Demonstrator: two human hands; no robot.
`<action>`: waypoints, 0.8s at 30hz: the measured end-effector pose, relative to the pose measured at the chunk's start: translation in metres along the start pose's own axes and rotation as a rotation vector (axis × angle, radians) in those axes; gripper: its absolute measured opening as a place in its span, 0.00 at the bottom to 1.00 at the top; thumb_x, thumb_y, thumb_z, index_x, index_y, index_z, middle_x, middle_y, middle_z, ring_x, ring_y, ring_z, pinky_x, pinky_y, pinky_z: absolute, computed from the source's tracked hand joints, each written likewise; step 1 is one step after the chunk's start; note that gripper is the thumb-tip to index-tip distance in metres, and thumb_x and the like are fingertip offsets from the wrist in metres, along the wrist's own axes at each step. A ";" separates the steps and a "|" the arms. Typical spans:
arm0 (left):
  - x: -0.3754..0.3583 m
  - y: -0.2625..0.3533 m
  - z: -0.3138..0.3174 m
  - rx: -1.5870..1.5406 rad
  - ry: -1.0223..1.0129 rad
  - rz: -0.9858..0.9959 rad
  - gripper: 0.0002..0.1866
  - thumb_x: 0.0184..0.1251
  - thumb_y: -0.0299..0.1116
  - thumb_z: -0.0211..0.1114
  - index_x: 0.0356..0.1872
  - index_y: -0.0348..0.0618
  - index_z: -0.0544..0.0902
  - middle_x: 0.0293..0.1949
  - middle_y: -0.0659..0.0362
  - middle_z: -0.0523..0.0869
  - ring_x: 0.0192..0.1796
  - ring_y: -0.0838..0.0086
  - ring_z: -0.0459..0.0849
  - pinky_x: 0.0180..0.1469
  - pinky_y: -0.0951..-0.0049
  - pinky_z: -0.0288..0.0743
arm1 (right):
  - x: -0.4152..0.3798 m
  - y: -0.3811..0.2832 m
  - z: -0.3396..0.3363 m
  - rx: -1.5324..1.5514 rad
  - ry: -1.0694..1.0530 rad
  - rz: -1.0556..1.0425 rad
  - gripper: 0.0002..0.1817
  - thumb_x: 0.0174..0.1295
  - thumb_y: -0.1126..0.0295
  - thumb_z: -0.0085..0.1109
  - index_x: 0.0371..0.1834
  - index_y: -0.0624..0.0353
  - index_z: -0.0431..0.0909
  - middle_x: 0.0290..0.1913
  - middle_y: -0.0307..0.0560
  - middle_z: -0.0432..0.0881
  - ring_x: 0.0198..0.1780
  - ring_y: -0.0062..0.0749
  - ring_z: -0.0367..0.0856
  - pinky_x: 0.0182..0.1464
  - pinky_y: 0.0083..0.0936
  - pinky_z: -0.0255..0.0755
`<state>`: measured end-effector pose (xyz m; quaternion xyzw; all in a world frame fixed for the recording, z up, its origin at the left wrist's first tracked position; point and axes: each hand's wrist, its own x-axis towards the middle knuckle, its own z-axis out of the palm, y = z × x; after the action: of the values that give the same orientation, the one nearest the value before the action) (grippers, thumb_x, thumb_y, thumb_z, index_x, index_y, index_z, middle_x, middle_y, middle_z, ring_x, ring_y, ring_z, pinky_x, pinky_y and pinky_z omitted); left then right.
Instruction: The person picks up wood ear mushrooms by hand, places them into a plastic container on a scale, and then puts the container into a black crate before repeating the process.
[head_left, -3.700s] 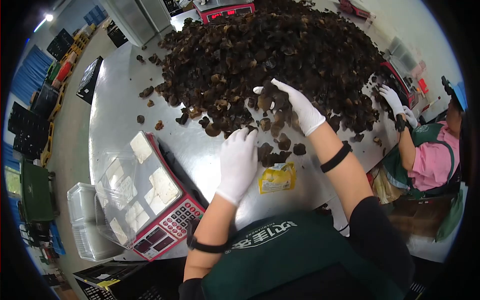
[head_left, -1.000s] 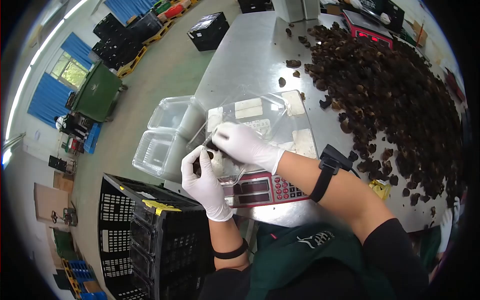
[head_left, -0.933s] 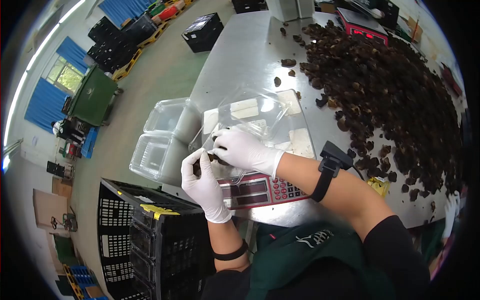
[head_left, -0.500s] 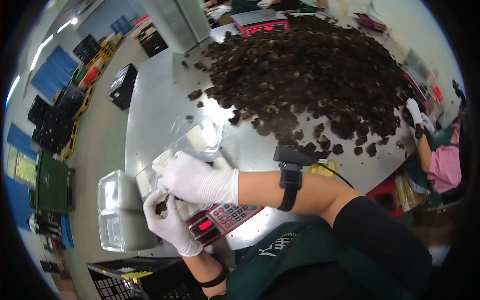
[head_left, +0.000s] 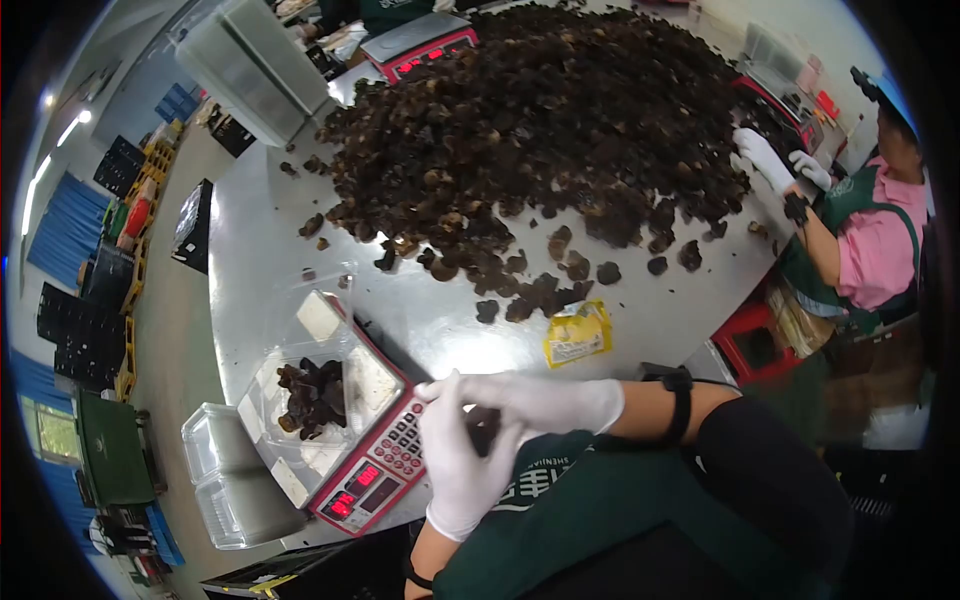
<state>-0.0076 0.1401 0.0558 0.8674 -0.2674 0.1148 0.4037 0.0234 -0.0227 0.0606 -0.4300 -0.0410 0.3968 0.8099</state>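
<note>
My left hand [head_left: 462, 462], in a white glove, is in front of my apron with its fingers curled around a dark brown piece of dried fungus [head_left: 483, 428]. Reaching across from the right, my gloved right hand [head_left: 555, 402] meets the left one at the fingers. Its fingertips are partly hidden, and what they hold cannot be made out. Left of both hands stands a red digital scale [head_left: 384, 487] with lit red digits. On it lies an opened clear plastic container [head_left: 262, 405] holding a clump of dark fungus [head_left: 314, 398].
A big heap of dark fungus [head_left: 560, 120] covers the far table. Loose pieces and a yellow packet [head_left: 578, 334] lie nearer. Stacked clear containers [head_left: 235, 480] stand at the left edge. A second scale [head_left: 420, 50] is behind. At right, a co-worker's gloved hand [head_left: 765, 158] touches the heap.
Both hands have moved from over the scale to the right, close to my body. The container with its fungus clump now shows fully. My view has shifted, and the co-worker appears more fully.
</note>
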 end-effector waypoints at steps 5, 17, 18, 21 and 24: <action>0.018 0.017 0.031 -0.069 -0.276 0.151 0.46 0.49 0.27 0.79 0.72 0.35 0.66 0.65 0.42 0.72 0.66 0.48 0.74 0.68 0.56 0.70 | -0.092 0.036 -0.070 -0.302 0.102 -0.320 0.13 0.73 0.79 0.46 0.56 0.62 0.76 0.35 0.40 0.79 0.26 0.15 0.69 0.28 0.14 0.63; 0.041 -0.034 0.128 0.036 -0.251 -0.122 0.21 0.59 0.32 0.72 0.52 0.39 0.78 0.48 0.51 0.83 0.52 0.56 0.82 0.55 0.59 0.73 | -0.242 0.059 -0.131 -1.112 1.223 -0.177 0.08 0.65 0.71 0.61 0.40 0.63 0.86 0.40 0.46 0.87 0.42 0.30 0.85 0.49 0.25 0.77; 0.040 -0.036 0.135 0.046 -0.273 -0.187 0.22 0.58 0.34 0.73 0.52 0.39 0.77 0.47 0.51 0.84 0.50 0.56 0.82 0.53 0.59 0.74 | -0.223 0.054 -0.132 -1.043 1.203 -0.247 0.09 0.65 0.69 0.61 0.43 0.62 0.85 0.42 0.46 0.87 0.42 0.32 0.85 0.49 0.26 0.77; 0.037 -0.038 0.145 0.046 -0.276 -0.263 0.28 0.54 0.40 0.77 0.53 0.40 0.76 0.44 0.51 0.85 0.46 0.56 0.84 0.49 0.59 0.76 | -0.171 0.031 -0.128 -0.929 1.076 -0.246 0.12 0.64 0.66 0.64 0.47 0.59 0.84 0.42 0.47 0.86 0.43 0.38 0.85 0.47 0.28 0.78; 0.031 -0.037 0.145 0.068 -0.268 -0.271 0.32 0.52 0.40 0.80 0.56 0.40 0.76 0.45 0.50 0.85 0.47 0.55 0.84 0.50 0.59 0.76 | -0.126 0.032 -0.135 -0.967 1.014 -0.162 0.16 0.61 0.64 0.67 0.47 0.60 0.84 0.42 0.47 0.85 0.39 0.33 0.83 0.46 0.25 0.77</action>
<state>0.0361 0.0384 -0.0489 0.9161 -0.1955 -0.0484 0.3467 -0.0270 -0.1874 -0.0123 -0.8692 0.1381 0.0233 0.4743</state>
